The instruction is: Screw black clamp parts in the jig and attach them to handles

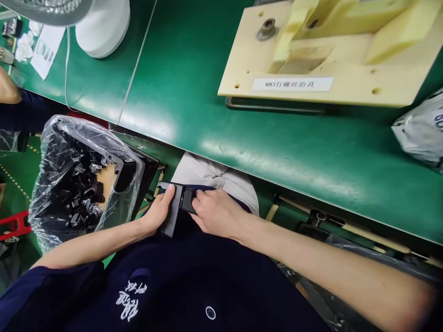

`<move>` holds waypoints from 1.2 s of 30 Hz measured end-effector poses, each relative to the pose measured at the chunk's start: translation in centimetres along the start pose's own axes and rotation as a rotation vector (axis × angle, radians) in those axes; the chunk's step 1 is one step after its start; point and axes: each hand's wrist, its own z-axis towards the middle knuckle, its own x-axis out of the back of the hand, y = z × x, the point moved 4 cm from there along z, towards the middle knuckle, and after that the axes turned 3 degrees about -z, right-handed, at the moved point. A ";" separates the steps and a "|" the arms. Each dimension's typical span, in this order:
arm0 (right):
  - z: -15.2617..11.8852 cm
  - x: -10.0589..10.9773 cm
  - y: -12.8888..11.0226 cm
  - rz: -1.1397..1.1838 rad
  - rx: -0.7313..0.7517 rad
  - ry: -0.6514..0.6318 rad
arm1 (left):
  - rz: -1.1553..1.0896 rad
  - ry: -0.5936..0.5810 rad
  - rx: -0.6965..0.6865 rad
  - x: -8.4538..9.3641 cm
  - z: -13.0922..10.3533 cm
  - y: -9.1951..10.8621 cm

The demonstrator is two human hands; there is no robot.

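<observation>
My left hand [160,210] grips a flat dark grey plastic part [174,212] with raised lettering, its thumb on the upper face. A smaller black piece [188,200] sits against the right side of that part, and the fingers of my right hand [211,210] are closed on it. Both hands are low, in front of my dark blue shirt, below the bench edge. Whether the two pieces are joined cannot be made out.
A bin lined with clear plastic [121,159] holds several black parts at the left. On the green bench [166,97] are a cream fixture [245,69], a white round base [104,30] and a white bag [420,131]. Another person's arm [8,87] shows at far left.
</observation>
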 end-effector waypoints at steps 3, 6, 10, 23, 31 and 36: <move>0.3 -0.6 -0.4 -0.148 0.063 -0.080 | -0.055 0.048 0.156 -0.3 -0.1 -0.8; 0.4 -1.1 -0.7 -0.212 0.103 -0.110 | -0.109 0.042 0.352 -1.0 -0.3 -1.3; 0.5 -1.5 -0.9 -0.214 0.140 -0.094 | -0.160 0.056 0.424 -1.4 -0.3 -1.2; -0.4 -2.9 -1.6 0.231 0.063 -0.143 | 0.102 0.134 -0.165 0.0 1.6 -1.8; 0.9 -2.7 1.3 0.288 -0.190 0.056 | 0.138 0.017 -0.130 0.5 1.8 -1.9; 0.0 -3.9 -2.2 0.274 -0.037 0.094 | 0.040 0.052 -0.109 0.4 1.9 -0.7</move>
